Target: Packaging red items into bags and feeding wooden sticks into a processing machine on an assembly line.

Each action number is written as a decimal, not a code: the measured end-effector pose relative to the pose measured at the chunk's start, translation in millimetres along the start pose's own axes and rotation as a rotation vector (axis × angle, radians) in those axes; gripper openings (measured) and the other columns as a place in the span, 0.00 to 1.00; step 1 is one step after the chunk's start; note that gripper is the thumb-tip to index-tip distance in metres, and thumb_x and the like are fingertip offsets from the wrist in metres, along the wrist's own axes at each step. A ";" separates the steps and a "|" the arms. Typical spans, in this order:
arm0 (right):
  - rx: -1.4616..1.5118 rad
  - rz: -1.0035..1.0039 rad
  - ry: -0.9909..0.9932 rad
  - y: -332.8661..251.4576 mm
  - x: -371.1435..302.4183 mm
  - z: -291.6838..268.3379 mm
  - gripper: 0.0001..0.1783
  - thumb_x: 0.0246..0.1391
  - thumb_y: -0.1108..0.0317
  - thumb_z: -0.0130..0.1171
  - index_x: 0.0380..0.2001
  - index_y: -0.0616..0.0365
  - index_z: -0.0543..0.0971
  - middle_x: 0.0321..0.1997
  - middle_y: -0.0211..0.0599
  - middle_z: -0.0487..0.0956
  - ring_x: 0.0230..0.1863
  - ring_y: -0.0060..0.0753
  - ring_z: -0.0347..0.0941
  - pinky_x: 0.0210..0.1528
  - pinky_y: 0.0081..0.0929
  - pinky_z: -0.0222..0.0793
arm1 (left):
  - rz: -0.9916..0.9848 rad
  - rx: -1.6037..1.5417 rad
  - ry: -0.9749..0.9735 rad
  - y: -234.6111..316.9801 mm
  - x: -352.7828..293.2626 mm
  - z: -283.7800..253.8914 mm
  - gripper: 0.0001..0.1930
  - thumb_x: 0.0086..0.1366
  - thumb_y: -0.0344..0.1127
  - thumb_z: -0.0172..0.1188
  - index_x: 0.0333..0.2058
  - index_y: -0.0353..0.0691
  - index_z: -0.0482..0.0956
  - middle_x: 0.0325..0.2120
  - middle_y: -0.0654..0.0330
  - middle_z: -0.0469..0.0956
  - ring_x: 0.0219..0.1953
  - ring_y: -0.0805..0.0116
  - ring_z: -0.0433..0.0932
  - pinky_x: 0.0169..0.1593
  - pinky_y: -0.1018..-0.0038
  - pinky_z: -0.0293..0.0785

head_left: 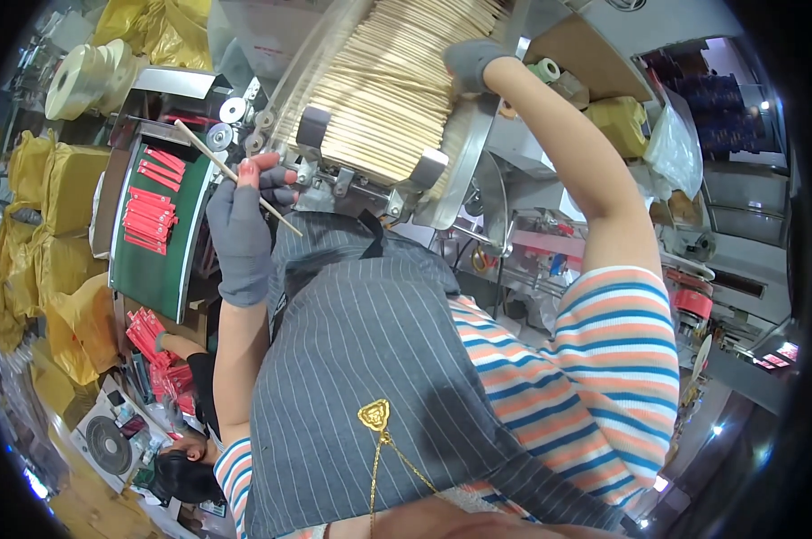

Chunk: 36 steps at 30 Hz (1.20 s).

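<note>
Wooden stick [235, 177] pinched in gloved left hand [244, 220], long axis slanting upper-left to lower-right, above green conveyor surface [159, 269] with red packets [150, 216]. Right hand [471, 63] gloved, pressed on stick pile [388, 90] in machine hopper, grip unclear. Cluttered workshop, yellow sacks [60, 184] left, striped apron [361, 359] blocking lower view.

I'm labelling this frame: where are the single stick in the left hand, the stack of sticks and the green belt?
single stick [210, 154], head view, mid-shaft above the fingers.
stack of sticks [390, 90], head view, middle of the pile.
green belt [159, 269], head view, bare lower part.
</note>
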State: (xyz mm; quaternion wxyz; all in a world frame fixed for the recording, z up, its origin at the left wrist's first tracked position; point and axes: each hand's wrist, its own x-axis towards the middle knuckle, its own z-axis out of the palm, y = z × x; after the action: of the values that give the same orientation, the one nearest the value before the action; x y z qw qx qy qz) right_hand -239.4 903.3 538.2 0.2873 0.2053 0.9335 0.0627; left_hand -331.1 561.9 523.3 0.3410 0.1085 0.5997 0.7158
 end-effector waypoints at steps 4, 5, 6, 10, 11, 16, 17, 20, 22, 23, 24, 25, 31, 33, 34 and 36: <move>0.227 -0.102 -0.060 -10.6 -0.4 19.1 0.14 0.39 0.67 0.59 0.31 0.61 0.81 0.35 0.50 0.80 0.37 0.47 0.77 0.36 0.38 0.73 | 0.003 0.008 -0.019 -2.5 2.6 2.6 0.20 0.69 0.43 0.45 0.42 0.28 0.73 0.28 0.55 0.79 0.25 0.75 0.76 0.32 0.81 0.72; 0.227 -0.101 -0.060 -15.5 -1.1 18.1 0.14 0.39 0.67 0.59 0.31 0.61 0.81 0.35 0.50 0.80 0.37 0.47 0.77 0.36 0.38 0.73 | 0.003 0.008 -0.020 -2.2 3.4 3.5 0.20 0.69 0.43 0.45 0.42 0.28 0.73 0.28 0.55 0.79 0.25 0.75 0.76 0.32 0.81 0.72; 0.112 -0.128 -0.052 -24.9 -2.8 17.5 0.14 0.39 0.67 0.59 0.32 0.62 0.81 0.35 0.50 0.80 0.37 0.48 0.77 0.36 0.38 0.73 | 0.000 0.005 -0.030 -2.0 3.7 4.7 0.20 0.69 0.42 0.45 0.42 0.28 0.73 0.28 0.55 0.78 0.25 0.74 0.76 0.32 0.81 0.72; 0.039 -0.131 0.008 -26.5 -2.7 27.0 0.14 0.46 0.62 0.52 0.28 0.58 0.81 0.32 0.50 0.79 0.36 0.52 0.76 0.40 0.40 0.71 | 0.017 0.027 -0.054 -1.9 5.8 6.6 0.19 0.69 0.42 0.45 0.42 0.27 0.73 0.28 0.54 0.78 0.25 0.73 0.76 0.32 0.80 0.73; 0.049 -0.152 0.030 -27.7 -0.2 24.9 0.14 0.47 0.62 0.52 0.28 0.58 0.81 0.32 0.50 0.79 0.36 0.52 0.76 0.39 0.40 0.71 | 0.019 0.029 -0.043 -1.7 5.5 5.8 0.19 0.69 0.42 0.45 0.42 0.27 0.73 0.28 0.54 0.78 0.25 0.73 0.76 0.32 0.80 0.73; 0.152 -0.100 0.107 6.9 -19.4 0.7 0.12 0.37 0.64 0.56 0.27 0.60 0.79 0.28 0.50 0.78 0.30 0.48 0.75 0.33 0.39 0.69 | -0.040 -0.030 -0.077 4.4 4.0 -3.2 0.19 0.67 0.42 0.48 0.44 0.28 0.72 0.31 0.52 0.77 0.30 0.67 0.77 0.35 0.74 0.74; 0.207 -0.103 0.182 11.0 -33.3 -8.1 0.10 0.40 0.67 0.55 0.27 0.62 0.78 0.23 0.48 0.77 0.25 0.44 0.73 0.30 0.36 0.67 | 0.003 -0.040 -0.042 5.0 3.3 -3.9 0.18 0.66 0.40 0.48 0.44 0.30 0.72 0.31 0.52 0.78 0.30 0.67 0.78 0.34 0.75 0.74; 0.935 -0.107 0.318 -6.0 -110.8 -47.7 0.07 0.53 0.67 0.52 0.28 0.59 0.75 0.22 0.27 0.72 0.23 0.17 0.65 0.25 0.16 0.60 | 0.097 -0.183 -0.116 6.8 4.0 1.0 0.15 0.67 0.37 0.46 0.41 0.28 0.73 0.28 0.52 0.79 0.28 0.69 0.78 0.33 0.75 0.74; 1.172 -0.130 0.378 -53.0 -136.0 -52.2 0.08 0.56 0.67 0.52 0.35 0.60 0.74 0.25 0.28 0.73 0.25 0.18 0.67 0.25 0.15 0.62 | 0.319 -0.146 -0.146 -7.7 7.4 7.7 0.17 0.69 0.39 0.46 0.42 0.28 0.73 0.30 0.53 0.78 0.30 0.70 0.78 0.36 0.75 0.75; 1.222 -0.150 0.371 -82.5 -146.5 -55.2 0.09 0.57 0.67 0.52 0.36 0.61 0.74 0.25 0.29 0.74 0.25 0.18 0.68 0.26 0.16 0.62 | 0.245 -0.413 -0.179 -3.9 1.2 15.7 0.18 0.69 0.41 0.46 0.42 0.29 0.73 0.30 0.54 0.78 0.31 0.71 0.77 0.37 0.75 0.75; 1.244 -0.265 0.273 -105.3 -140.2 -39.8 0.08 0.56 0.68 0.53 0.36 0.61 0.74 0.27 0.30 0.74 0.27 0.18 0.68 0.26 0.16 0.63 | 0.346 -0.279 -0.133 -3.8 -7.2 14.4 0.18 0.69 0.42 0.45 0.42 0.30 0.73 0.30 0.55 0.78 0.32 0.72 0.77 0.37 0.75 0.75; 1.256 -0.345 0.189 -128.3 -138.9 -23.1 0.07 0.56 0.69 0.54 0.35 0.62 0.74 0.28 0.30 0.74 0.29 0.18 0.69 0.27 0.16 0.64 | 0.432 -0.154 -0.117 -2.0 -15.8 15.5 0.19 0.70 0.43 0.45 0.43 0.30 0.73 0.31 0.56 0.78 0.32 0.73 0.77 0.38 0.75 0.75; 1.101 -0.579 0.244 -200.8 -141.3 -33.2 0.19 0.55 0.71 0.55 0.49 0.67 0.70 0.44 0.39 0.75 0.46 0.27 0.70 0.50 0.24 0.64 | 0.101 -0.438 0.289 6.3 -17.6 -23.0 0.15 0.66 0.43 0.52 0.40 0.37 0.75 0.25 0.63 0.75 0.25 0.77 0.73 0.28 0.76 0.72; 1.245 -0.510 0.203 -202.5 -133.7 -20.3 0.18 0.55 0.70 0.54 0.49 0.66 0.71 0.42 0.37 0.76 0.45 0.27 0.70 0.50 0.24 0.63 | 0.243 -0.210 0.583 -14.2 8.3 -88.7 0.11 0.64 0.41 0.53 0.35 0.39 0.77 0.21 0.67 0.73 0.21 0.79 0.69 0.25 0.78 0.68; 1.419 -0.481 0.152 -211.7 -133.1 -11.2 0.17 0.55 0.70 0.54 0.48 0.66 0.71 0.41 0.37 0.76 0.44 0.26 0.70 0.50 0.23 0.63 | 0.359 0.032 0.850 -30.5 17.6 -129.8 0.10 0.63 0.38 0.53 0.30 0.40 0.79 0.18 0.70 0.70 0.18 0.80 0.65 0.22 0.79 0.63; 1.503 -0.441 0.016 -239.2 -126.6 3.6 0.16 0.56 0.70 0.54 0.46 0.66 0.72 0.38 0.37 0.76 0.41 0.26 0.70 0.48 0.23 0.63 | 0.220 0.388 0.984 -80.4 20.9 -241.3 0.08 0.60 0.29 0.49 0.30 0.37 0.78 0.24 0.54 0.78 0.29 0.61 0.77 0.32 0.69 0.70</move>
State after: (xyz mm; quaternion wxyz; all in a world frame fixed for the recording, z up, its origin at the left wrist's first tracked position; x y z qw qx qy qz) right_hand -225.4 633.0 543.6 0.0704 0.1541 0.7466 -0.6433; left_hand -454.1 389.5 381.0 -0.0833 -0.1163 0.7948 0.5898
